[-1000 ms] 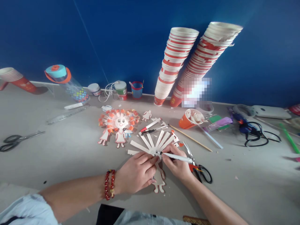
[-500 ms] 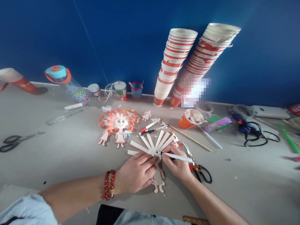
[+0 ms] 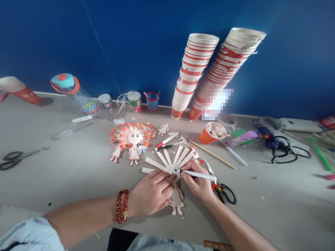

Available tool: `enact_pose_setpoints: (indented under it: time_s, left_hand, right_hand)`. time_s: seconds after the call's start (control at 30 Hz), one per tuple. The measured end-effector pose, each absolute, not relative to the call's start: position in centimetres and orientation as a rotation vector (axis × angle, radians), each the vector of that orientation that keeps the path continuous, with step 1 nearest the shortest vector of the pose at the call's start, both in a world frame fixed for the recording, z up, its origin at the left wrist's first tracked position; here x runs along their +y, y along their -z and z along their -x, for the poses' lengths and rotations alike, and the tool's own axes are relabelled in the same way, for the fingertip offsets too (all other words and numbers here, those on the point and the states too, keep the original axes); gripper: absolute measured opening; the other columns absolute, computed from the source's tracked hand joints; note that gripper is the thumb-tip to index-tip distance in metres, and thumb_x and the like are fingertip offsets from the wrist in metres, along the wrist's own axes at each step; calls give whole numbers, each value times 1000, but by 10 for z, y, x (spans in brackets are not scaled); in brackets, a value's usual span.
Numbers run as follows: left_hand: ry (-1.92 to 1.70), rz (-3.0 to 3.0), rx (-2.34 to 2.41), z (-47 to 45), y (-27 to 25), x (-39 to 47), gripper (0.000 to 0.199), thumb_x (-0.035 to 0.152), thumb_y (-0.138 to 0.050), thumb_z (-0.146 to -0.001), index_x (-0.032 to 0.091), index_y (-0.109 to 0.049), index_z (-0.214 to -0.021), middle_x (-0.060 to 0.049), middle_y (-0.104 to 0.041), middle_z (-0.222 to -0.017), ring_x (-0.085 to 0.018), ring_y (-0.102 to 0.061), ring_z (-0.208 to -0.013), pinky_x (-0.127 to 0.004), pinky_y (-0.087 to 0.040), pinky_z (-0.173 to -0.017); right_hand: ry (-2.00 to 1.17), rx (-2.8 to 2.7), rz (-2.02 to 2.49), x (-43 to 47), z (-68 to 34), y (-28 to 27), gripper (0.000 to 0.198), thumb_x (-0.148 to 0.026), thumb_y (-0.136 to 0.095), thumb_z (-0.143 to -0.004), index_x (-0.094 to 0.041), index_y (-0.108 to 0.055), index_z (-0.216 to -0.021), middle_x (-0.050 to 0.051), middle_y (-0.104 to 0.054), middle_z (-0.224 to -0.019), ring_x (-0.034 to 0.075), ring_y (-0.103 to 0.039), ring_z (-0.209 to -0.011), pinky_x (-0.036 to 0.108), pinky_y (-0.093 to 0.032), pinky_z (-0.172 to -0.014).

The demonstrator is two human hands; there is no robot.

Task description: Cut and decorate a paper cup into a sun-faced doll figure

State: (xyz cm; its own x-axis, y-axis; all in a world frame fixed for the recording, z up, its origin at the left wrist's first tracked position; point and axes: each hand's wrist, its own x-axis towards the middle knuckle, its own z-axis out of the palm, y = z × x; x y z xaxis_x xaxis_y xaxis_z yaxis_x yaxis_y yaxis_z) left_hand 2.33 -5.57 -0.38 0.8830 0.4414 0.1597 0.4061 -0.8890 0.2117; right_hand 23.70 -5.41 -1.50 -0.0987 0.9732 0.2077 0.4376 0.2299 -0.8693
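Marker [image 3: 201, 175] pinched in right hand [image 3: 200, 186] has edged rightward; left hand [image 3: 153, 193] rests on paper doll [image 3: 178, 198], grip unclear.

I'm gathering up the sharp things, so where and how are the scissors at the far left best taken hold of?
I'd take the black-handled scissors by both finger loops, coming from the near left and closing down from above. They lie flat, loops toward the picture's left edge and blades pointing right, so that side likely keeps fingers off the tips.
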Motion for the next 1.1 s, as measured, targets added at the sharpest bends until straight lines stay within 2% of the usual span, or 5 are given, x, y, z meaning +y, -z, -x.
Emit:
enact_pose_setpoints:
  time_s: [0.47,0.73,1.1]
  left_hand:
    - [-288,-2882,649,-23,4,-56,38,41,-43,-97,12,-58,-116,-13,-52,-139,-26,-48,-122,-40,-35,-107]
    - [-317,-2888,646,-23,4,-56,37,41,-47,-96,12,-59,-115,-12,-53,-138,-25,-49,-121,-39,-36,-107]
    - [-298,-2884,647,-23,5,-55,38,41,-43,-97,12,-58,-116,-12,-52,-139,-26,-48,-121,-40,-36,-107]
  right_hand:
    - [-846,-1710,1374,-53,-235,16,10,-17,-52,-78,-22,-49,-70,-4,-50,-56,12,-44,-49,23,-37,-49]
    - [-840,-1704,1353,-53,-237,20,9,-17,-52,-79,-22,-50,-72,-4,-51,-58,12,-44,-50,23,-36,-49]
    - [-855,-1698,1344,-53,-235,18,10,-16,-52,-78,-22,-49,-70,-4,-50,-57,12,-43,-49,23,-37,-48]
